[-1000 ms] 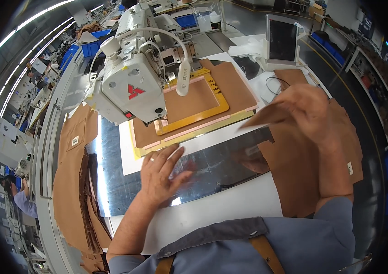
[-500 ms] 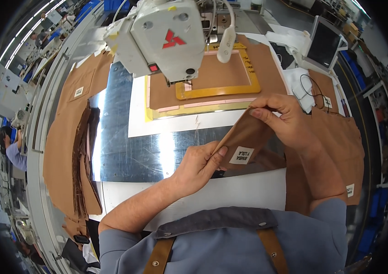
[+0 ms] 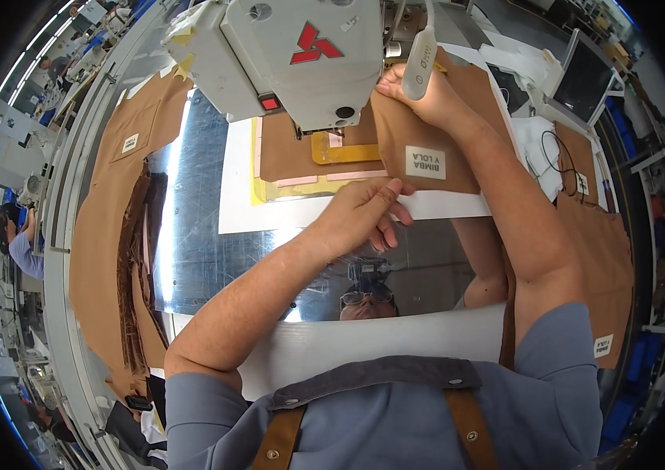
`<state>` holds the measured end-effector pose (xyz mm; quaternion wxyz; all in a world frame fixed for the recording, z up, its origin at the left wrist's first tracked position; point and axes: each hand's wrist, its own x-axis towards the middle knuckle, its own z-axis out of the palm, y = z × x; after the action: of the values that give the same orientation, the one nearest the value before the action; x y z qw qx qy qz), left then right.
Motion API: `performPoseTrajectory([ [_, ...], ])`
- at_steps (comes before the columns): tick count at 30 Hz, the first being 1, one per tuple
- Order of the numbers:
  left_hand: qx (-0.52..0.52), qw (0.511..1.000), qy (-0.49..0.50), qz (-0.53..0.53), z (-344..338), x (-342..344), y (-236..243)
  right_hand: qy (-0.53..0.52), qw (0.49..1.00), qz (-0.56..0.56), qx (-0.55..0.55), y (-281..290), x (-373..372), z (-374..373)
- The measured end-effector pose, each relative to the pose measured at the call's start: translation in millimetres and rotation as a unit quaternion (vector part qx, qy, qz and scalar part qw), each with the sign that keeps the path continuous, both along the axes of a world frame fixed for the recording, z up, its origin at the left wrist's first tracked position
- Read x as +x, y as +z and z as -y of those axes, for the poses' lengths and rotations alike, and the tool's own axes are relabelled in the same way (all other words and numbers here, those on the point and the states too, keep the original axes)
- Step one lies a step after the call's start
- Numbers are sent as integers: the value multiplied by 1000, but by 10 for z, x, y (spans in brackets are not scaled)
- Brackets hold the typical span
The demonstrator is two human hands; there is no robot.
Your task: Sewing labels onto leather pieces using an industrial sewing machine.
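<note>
- Fabric piece with a white label, held between both hands over the desk.
- Left hand pinches its lower edge.
- Right hand grips its top beside the sewing machine.

Matt brown woven cloth piece with a white fabric label. Mirror-glossy, smooth metal plate on the desk; smooth off-white painted machine housing. Yellow glossy plastic template.
</note>
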<state>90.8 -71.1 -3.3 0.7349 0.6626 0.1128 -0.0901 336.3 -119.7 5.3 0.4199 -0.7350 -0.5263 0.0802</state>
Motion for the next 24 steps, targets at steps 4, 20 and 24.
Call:
performPoseTrajectory([
  [4,298,945,38,125,-120,-64,39,12,998,-37,-49,-44,71,-284],
  [20,704,686,78,167,-547,-69,-91,-37,972,182,-144,-122,254,-699],
  [24,715,677,70,163,-551,-61,-83,-49,973,174,-143,-92,131,-696],
])
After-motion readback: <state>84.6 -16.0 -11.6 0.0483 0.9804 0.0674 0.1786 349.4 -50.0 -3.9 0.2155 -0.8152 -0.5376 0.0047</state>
